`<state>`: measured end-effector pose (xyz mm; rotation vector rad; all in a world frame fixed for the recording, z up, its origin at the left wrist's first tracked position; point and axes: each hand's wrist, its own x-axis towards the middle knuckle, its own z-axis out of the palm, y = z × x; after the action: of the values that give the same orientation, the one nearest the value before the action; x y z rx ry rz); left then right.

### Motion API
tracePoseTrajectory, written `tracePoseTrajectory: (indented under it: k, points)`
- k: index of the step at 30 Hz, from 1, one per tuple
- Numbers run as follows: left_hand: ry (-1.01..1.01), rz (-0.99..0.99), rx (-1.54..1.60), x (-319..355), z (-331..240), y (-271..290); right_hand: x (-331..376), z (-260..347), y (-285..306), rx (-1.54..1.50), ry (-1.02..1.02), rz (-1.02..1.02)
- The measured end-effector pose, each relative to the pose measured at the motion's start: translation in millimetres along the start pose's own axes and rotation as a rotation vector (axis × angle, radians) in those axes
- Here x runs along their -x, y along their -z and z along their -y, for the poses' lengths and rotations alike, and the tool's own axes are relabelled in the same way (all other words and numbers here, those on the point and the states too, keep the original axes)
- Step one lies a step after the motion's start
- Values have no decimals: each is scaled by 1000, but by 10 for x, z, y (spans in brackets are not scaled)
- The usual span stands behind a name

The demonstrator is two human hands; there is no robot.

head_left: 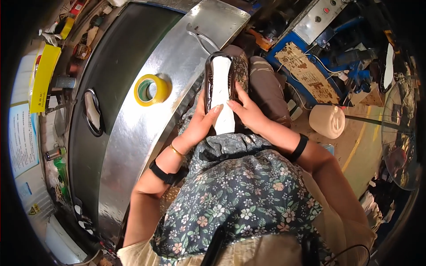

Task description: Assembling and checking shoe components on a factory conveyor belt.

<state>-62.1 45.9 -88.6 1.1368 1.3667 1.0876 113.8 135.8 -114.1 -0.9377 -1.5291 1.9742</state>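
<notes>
Left hand (202, 123) and right hand (249, 114) clamp the shoe (209, 86), white sole (222, 82) up; likely a pressing or checking step, next move calling for steady support.

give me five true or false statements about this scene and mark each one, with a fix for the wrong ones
1. The left hand and right hand both hold the dark glossy shoe. True.
2. The shoe's white side faces away from the camera. False: it faces up toward the camera.
3. A yellow tape roll lies on the shiny metal ledge. True.
4. The tape roll is to the right of both hands. False: it is to their left.
5. The right wrist wears a bracelet. False: the gold bracelet is on the left wrist.
</notes>
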Motion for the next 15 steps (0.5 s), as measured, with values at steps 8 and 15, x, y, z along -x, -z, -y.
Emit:
tracePoseTrajectory:
  k: [8, 15]
  points:
    - [424, -71, 807, -1312, -178, 446, -952, 362, 546, -137, -463, -170]
    - [83, -268, -515, -1406, -198, 312, -1301, 481, 76, 816, 190, -447]
